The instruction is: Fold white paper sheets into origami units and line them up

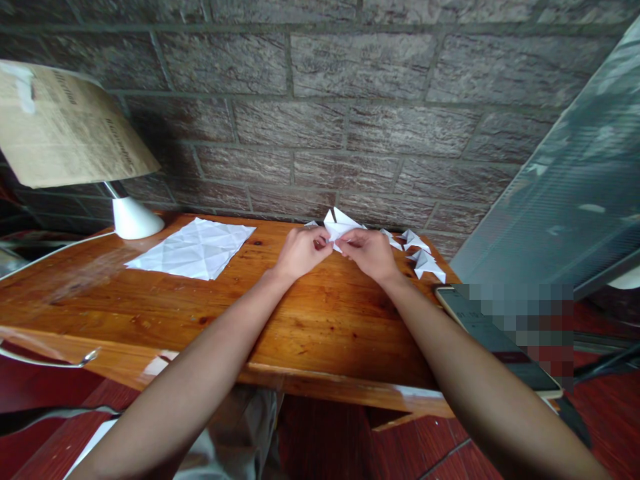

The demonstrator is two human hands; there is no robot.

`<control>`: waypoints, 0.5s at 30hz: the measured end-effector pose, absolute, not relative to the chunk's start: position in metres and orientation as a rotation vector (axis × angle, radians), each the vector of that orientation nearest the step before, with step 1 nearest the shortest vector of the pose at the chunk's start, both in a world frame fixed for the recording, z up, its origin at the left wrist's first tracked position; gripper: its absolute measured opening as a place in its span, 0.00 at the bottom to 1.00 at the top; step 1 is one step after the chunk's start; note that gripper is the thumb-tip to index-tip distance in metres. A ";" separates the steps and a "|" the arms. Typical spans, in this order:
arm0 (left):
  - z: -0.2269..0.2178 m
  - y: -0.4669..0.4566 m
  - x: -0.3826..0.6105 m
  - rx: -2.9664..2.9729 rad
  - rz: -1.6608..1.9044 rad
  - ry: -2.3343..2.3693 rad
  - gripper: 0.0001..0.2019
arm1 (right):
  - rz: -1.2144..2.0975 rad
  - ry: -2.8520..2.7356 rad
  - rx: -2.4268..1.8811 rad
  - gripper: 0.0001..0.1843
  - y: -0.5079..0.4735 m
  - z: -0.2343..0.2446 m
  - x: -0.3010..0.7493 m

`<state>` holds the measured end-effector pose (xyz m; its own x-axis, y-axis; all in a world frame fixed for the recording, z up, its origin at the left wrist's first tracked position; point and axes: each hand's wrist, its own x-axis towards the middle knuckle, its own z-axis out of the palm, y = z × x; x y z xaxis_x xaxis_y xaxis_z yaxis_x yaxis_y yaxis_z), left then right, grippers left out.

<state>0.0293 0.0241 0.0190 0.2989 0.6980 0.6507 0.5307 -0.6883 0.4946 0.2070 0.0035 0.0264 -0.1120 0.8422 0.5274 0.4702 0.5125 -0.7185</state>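
Between my two hands is a folded white paper (pixel 341 220) with pointed corners standing up. My left hand (pixel 304 252) pinches its left side between thumb and fingertips. On the other side, my right hand (pixel 371 253) grips the paper's lower right part with thumb and forefinger. Both hands hold it just above the wooden table, near the wall. Part of the paper is hidden behind the fingers. Several small folded paper pieces (pixel 428 265) stand to the right of my right hand. A creased sheet of white paper (pixel 195 249) lies flat to the left.
A lamp with a paper-covered shade (pixel 70 127) and white base (pixel 134 217) stands at the table's left end. A tablet or phone (pixel 495 333) lies at the right edge. Behind the wooden table (pixel 320 320) rises a brick wall (pixel 320 120). A grey-green panel (pixel 550 160) leans at the right.
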 end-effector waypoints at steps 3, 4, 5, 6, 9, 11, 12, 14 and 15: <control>0.018 0.024 0.029 2.398 1.329 1.139 0.05 | 0.499 -1.736 -1.130 0.09 0.004 0.025 0.207; 0.018 0.024 0.029 2.402 1.327 1.138 0.05 | 0.502 -1.727 -1.139 0.09 0.004 0.025 0.207; 0.017 0.024 0.030 2.402 1.326 1.135 0.05 | 0.503 -1.721 -1.146 0.09 0.005 0.024 0.207; 0.017 0.024 0.030 2.399 1.328 1.131 0.05 | 0.502 -1.716 -1.151 0.09 0.005 0.024 0.207; 0.017 0.024 0.030 2.377 1.334 1.113 0.05 | 0.497 -1.706 -1.149 0.11 0.008 0.022 0.207; 0.018 0.024 0.030 2.356 1.335 1.095 0.05 | 0.498 -1.692 -1.138 0.13 0.010 0.020 0.208; 0.018 0.023 0.031 2.341 1.337 1.084 0.05 | 0.499 -1.683 -1.130 0.14 0.011 0.020 0.208; 0.018 0.023 0.032 2.298 1.357 1.062 0.05 | 0.497 -1.672 -1.112 0.17 0.012 0.019 0.208; 0.018 0.023 0.032 2.268 1.372 1.050 0.05 | 0.492 -1.672 -1.107 0.19 0.012 0.019 0.208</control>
